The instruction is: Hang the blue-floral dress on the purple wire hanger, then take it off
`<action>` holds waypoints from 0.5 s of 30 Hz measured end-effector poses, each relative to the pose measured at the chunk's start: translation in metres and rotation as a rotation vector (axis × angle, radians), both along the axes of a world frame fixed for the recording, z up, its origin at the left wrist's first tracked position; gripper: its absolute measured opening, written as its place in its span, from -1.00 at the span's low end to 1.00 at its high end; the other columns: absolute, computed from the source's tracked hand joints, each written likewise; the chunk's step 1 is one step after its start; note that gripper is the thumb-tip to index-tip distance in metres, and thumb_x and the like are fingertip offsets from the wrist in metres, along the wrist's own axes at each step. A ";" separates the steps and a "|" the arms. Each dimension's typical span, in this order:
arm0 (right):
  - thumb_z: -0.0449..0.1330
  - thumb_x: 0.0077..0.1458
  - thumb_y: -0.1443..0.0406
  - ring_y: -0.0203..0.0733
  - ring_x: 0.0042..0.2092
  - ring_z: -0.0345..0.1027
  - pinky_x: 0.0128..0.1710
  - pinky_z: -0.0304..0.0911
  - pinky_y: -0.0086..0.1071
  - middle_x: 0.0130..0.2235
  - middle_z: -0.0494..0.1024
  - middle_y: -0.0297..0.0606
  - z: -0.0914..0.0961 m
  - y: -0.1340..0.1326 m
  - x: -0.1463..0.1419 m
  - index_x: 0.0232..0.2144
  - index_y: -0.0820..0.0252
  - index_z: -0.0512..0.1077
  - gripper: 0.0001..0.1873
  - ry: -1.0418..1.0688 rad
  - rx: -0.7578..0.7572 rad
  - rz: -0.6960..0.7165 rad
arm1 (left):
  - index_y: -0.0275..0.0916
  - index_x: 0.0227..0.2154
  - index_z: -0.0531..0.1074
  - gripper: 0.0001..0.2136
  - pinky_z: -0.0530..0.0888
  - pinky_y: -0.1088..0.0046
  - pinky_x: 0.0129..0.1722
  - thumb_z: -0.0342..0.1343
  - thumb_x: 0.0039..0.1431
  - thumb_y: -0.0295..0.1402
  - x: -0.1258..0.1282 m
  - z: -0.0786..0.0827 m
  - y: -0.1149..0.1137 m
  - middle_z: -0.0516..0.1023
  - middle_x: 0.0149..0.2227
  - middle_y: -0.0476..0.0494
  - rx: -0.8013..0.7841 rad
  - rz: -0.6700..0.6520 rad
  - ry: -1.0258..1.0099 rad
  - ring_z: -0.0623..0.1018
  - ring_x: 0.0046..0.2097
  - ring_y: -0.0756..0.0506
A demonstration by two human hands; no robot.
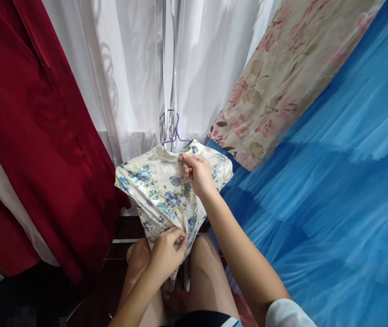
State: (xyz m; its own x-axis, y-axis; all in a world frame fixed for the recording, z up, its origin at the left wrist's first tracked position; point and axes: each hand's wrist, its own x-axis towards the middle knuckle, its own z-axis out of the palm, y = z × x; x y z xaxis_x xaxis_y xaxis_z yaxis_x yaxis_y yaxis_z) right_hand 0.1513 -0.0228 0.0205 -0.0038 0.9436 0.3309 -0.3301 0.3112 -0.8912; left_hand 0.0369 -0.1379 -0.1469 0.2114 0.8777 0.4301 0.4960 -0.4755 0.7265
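A cream short-sleeved floral top point(161, 184) with blue flowers hangs in front of me on a thin purple hanger point(176, 135). At its neckline, my right hand point(199, 173) is closed in a pinch on the collar edge. Lower down, my left hand point(168, 249) pinches the front of the top, where the cloth draws into folds toward the fingers. The bottom of the garment drops between my knees and is partly hidden by my left hand and legs.
White curtains point(129, 68) hang behind the hanger. Dark red cloth point(51, 150) fills the left side. To the right are a pink-flowered cloth point(265, 95) and layered blue tulle point(344, 190). My bare legs point(207, 272) show below the top.
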 end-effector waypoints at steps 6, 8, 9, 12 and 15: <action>0.26 0.06 0.18 -0.40 -0.67 -0.01 -0.64 -0.14 -0.46 -0.72 0.26 -0.49 -0.016 -0.024 0.004 -0.52 0.17 0.38 -0.78 -0.126 0.110 -0.010 | -0.11 0.18 0.38 -0.64 0.46 0.44 -0.23 0.00 0.36 -0.36 -0.034 0.105 0.056 0.60 -0.28 -0.06 0.326 0.121 -0.201 0.56 -0.30 -0.04; 0.23 0.10 0.17 -0.39 -0.66 -0.02 -0.63 -0.13 -0.45 -0.71 0.25 -0.49 -0.015 -0.026 0.003 -0.51 0.16 0.36 -0.75 -0.180 0.167 0.009 | -0.15 0.04 0.49 -0.73 0.46 0.44 -0.23 0.03 0.35 -0.34 -0.033 0.139 0.074 0.60 -0.27 -0.07 0.427 0.068 -0.132 0.56 -0.27 -0.04; 0.22 0.12 0.16 -0.39 -0.65 -0.02 -0.62 -0.13 -0.44 -0.70 0.24 -0.49 -0.016 -0.026 0.003 -0.51 0.15 0.35 -0.75 -0.214 0.196 0.000 | -0.18 -0.07 0.54 -0.79 0.45 0.43 -0.23 0.05 0.34 -0.34 -0.031 0.152 0.081 0.60 -0.28 -0.08 0.482 0.065 -0.088 0.56 -0.27 -0.05; 0.19 0.15 0.18 -0.36 -0.59 0.00 -0.56 -0.10 -0.41 -0.64 0.23 -0.48 -0.024 -0.020 0.000 -0.53 0.14 0.29 -0.73 -0.356 0.296 -0.190 | -0.24 -0.30 0.54 -0.86 0.43 0.43 -0.26 0.10 0.30 -0.37 -0.024 0.170 0.094 0.58 -0.35 -0.09 0.618 0.117 0.036 0.52 -0.32 -0.04; 0.15 0.17 0.23 -0.32 -0.54 0.04 -0.49 -0.05 -0.39 -0.59 0.24 -0.46 -0.037 -0.012 -0.003 -0.52 0.14 0.28 -0.76 -0.495 0.373 -0.373 | -0.25 -0.33 0.53 -0.88 0.42 0.46 -0.29 0.11 0.28 -0.39 -0.029 0.170 0.100 0.58 -0.38 -0.06 0.648 0.170 0.047 0.51 -0.36 -0.02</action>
State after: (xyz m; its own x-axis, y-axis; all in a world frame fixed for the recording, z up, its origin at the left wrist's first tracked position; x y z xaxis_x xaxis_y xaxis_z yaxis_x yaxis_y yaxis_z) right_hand 0.1478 -0.0353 -0.0167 0.0634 0.7361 0.6739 0.2724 0.6368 -0.7213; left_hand 0.0078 -0.0379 0.0227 0.1243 0.4679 0.8750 0.6268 -0.7206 0.2963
